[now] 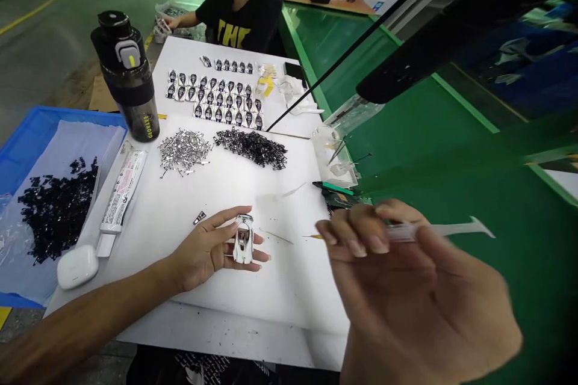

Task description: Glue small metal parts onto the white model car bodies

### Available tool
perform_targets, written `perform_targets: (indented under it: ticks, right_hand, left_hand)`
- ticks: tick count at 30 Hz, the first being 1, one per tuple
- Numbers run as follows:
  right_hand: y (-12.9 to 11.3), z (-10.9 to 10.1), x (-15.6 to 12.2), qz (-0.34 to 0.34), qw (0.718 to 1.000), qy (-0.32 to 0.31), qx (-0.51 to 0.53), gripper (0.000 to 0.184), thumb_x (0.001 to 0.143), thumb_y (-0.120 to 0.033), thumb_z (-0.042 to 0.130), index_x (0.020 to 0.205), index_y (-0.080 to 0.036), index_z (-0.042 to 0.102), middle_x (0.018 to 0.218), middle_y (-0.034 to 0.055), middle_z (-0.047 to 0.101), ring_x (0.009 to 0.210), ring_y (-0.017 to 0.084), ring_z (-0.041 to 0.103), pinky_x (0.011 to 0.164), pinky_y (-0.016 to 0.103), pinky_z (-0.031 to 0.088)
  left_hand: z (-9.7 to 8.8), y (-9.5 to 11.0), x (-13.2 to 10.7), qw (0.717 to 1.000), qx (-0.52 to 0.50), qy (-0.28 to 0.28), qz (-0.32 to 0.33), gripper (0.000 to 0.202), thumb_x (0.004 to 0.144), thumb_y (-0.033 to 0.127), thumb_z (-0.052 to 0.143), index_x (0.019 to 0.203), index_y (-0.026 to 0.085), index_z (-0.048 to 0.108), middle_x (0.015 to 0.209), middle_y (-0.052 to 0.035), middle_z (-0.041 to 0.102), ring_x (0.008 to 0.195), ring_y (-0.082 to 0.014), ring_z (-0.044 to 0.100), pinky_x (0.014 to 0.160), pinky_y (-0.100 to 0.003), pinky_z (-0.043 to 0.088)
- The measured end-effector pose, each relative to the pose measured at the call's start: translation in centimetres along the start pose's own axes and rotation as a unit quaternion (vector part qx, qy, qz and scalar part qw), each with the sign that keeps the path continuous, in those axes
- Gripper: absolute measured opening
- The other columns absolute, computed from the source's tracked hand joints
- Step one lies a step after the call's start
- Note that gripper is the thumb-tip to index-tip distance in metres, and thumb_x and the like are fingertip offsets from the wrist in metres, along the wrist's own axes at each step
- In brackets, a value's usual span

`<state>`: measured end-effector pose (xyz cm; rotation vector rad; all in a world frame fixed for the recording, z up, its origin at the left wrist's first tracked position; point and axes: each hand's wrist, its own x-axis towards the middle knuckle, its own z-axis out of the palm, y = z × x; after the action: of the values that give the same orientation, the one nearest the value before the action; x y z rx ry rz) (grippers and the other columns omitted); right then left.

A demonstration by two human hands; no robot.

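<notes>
My left hand [203,255] holds a small white toy car body [243,240] above the white work surface, thumb and forefinger at its upper end and the other fingers beneath. Close to the camera, my right hand [406,277] is closed round a translucent syringe [406,232]. Its white plunger sticks out to the right, and a thin yellowish tip shows left of the fingers. One small black part [199,217] lies just left of my left hand. A pile of silvery small parts [184,151] and a pile of black small parts [253,147] lie farther back.
Rows of small car bodies [221,96] stand at the back. On the left are a dark bottle [129,78], a white tube [124,189], a white case [77,267] and a blue tray [40,117] with black parts. A co-worker [246,6] sits opposite. A black pole [406,66] slants across the right.
</notes>
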<state>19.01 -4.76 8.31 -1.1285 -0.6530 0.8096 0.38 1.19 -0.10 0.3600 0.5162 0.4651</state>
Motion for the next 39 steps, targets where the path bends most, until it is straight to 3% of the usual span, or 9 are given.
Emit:
perform_targets:
  ticks: [2,4,8,13,18,39]
  right_hand:
    - [-0.1,2.1,-0.5,0.045,0.997,-0.065,0.008,0.046,0.083,-0.070,0.061,0.090,-0.025,0.067,0.056,-0.0043,0.034,0.048,0.013,0.035,0.046,0.030,0.038]
    - [0.5,3.5,-0.7,0.090,0.989,-0.115,0.031,0.059,0.083,-0.082,0.048,0.089,-0.025,0.064,0.049,-0.0071,0.029,0.041,0.012,0.026,0.041,0.028,0.032]
    - [3.0,4.3,-0.5,0.131,0.976,-0.121,0.122,0.048,0.088,-0.071,0.044,0.075,-0.026,0.054,0.042,-0.0095,0.022,0.036,0.010,0.016,0.038,0.024,0.027]
    - [5.0,3.9,-0.5,0.093,0.981,-0.074,0.152,0.043,0.084,-0.062,0.049,0.065,-0.024,0.054,0.039,-0.0082,0.024,0.036,0.009,0.017,0.038,0.024,0.029]
    - [5.5,4.5,-0.5,0.040,0.987,-0.024,0.153,0.044,0.083,-0.059,0.050,0.058,-0.023,0.051,0.038,-0.0076,0.024,0.034,0.008,0.016,0.036,0.023,0.028]
    - [6.1,4.9,-0.6,-0.001,0.986,-0.044,0.162,0.045,0.087,-0.054,0.049,0.057,-0.021,0.055,0.038,-0.0072,0.021,0.035,0.008,0.015,0.038,0.023,0.028]
  left_hand:
    - [-0.1,0.0,0.0,1.000,-0.008,-0.008,-0.002,0.046,0.091,0.031,0.071,0.135,0.021,0.059,0.104,-0.0123,0.075,0.095,-0.0313,0.076,0.087,-0.049,0.058]
    - [-0.1,0.0,0.1,1.000,-0.018,-0.013,-0.009,0.045,0.091,0.031,0.071,0.134,0.022,0.060,0.103,-0.0112,0.075,0.094,-0.0308,0.077,0.088,-0.051,0.058]
    - [-0.3,0.1,0.1,1.000,-0.023,-0.002,-0.021,0.040,0.089,0.029,0.073,0.128,0.022,0.064,0.095,-0.0076,0.074,0.084,-0.0260,0.076,0.086,-0.054,0.059]
    - [-0.2,0.2,0.2,0.999,-0.017,0.013,-0.024,0.038,0.089,0.028,0.074,0.126,0.022,0.067,0.093,-0.0075,0.073,0.081,-0.0230,0.075,0.079,-0.047,0.063]
    - [0.0,0.1,0.3,1.000,-0.014,0.017,-0.021,0.039,0.087,0.029,0.076,0.124,0.021,0.068,0.096,-0.0076,0.073,0.080,-0.0221,0.075,0.077,-0.046,0.064]
    - [0.0,0.0,0.4,0.999,-0.032,0.027,-0.012,0.040,0.083,0.030,0.081,0.121,0.023,0.070,0.094,-0.0060,0.072,0.080,-0.0207,0.074,0.078,-0.043,0.063]
